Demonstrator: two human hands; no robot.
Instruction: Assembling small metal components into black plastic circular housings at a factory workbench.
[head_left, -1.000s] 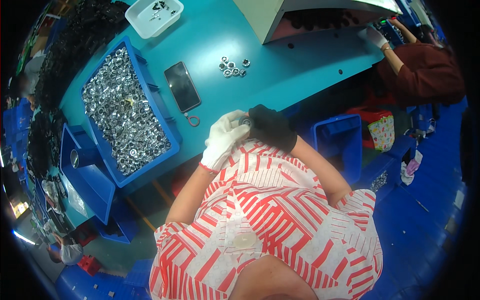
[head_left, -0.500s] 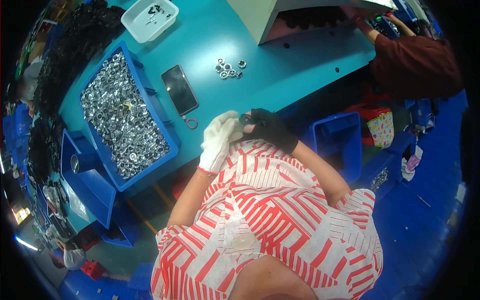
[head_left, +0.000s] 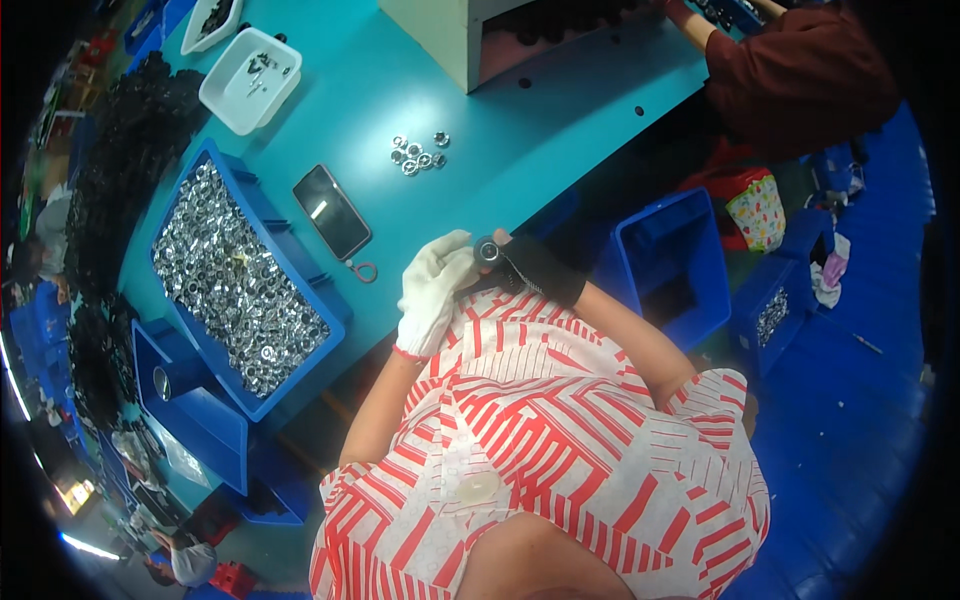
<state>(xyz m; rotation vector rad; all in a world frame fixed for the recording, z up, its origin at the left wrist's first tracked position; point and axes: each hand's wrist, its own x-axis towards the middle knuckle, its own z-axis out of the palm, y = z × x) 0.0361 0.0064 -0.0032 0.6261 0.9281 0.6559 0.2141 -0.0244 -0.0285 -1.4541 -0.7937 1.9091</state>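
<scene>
Loosening the black-gloved right hand [head_left: 537, 272], its grip closed on the small round black-and-silver part [head_left: 487, 252], risks dropping it; the white-knit-gloved left hand's [head_left: 434, 287] grip cannot be determined.

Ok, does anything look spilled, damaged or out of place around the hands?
No spill or damage stands out there. Slightly odd: the left hand is gloved in white, the right hand in black, and a phone lies on the worktable beside the bin of metal rings.
</scene>
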